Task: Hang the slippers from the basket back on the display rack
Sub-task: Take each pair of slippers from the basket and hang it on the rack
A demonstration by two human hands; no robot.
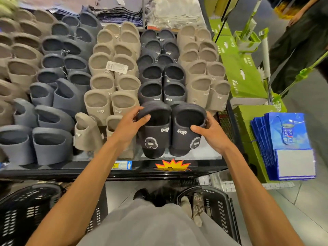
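A pair of dark navy slippers, the left slipper (154,137) and the right slipper (184,137), stands toes down at the front of the dark column on the display rack (159,173). My left hand (131,125) grips the heel rim of the left slipper, thumb over its edge. My right hand (211,134) holds the outer side of the right slipper, thumb curled across its strap. A black basket (220,208) on the floor at the lower right holds beige slippers (188,208).
Columns of beige (110,86), grey-blue (58,86) and dark slippers fill the rack. A second black basket (26,210) sits at the lower left. Green boxes (243,73) and blue paper bags (291,146) stand to the right. A person in dark clothes (305,41) stands at the far right.
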